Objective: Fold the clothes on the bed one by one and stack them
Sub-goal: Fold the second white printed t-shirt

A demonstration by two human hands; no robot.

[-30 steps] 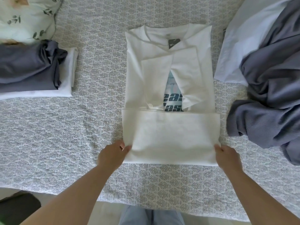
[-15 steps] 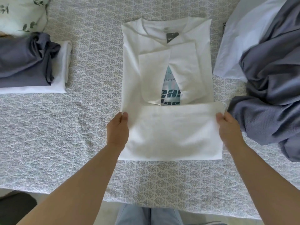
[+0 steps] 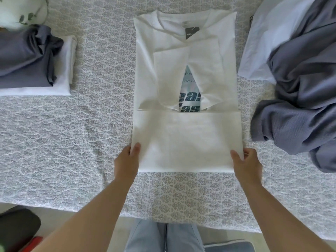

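Observation:
A white T-shirt (image 3: pixel 185 135) lies in the middle of the bed, sides and sleeves folded in, teal print showing in the gap. Its bottom part is folded up over the body. My left hand (image 3: pixel 127 160) pinches the folded part's left edge, thumb on top. At the right edge my right hand (image 3: pixel 246 162) grips the same fold. To the left sits a stack: a folded grey garment (image 3: pixel 25 57) on a folded white one (image 3: pixel 63 70). On the right lie an unfolded grey garment (image 3: pixel 301 99) and a pale blue one (image 3: pixel 269 37).
The patterned grey-white bedspread (image 3: pixel 72 142) covers the bed; its near edge runs just in front of my legs. A floral pillow (image 3: pixel 21 10) lies at the far left corner. Dark and red objects (image 3: pixel 18 231) sit on the floor at lower left.
Both hands slid back down the sides of the folded bottom part toward its near corners, after having moved up half a second ago. The fold lies at about the same place.

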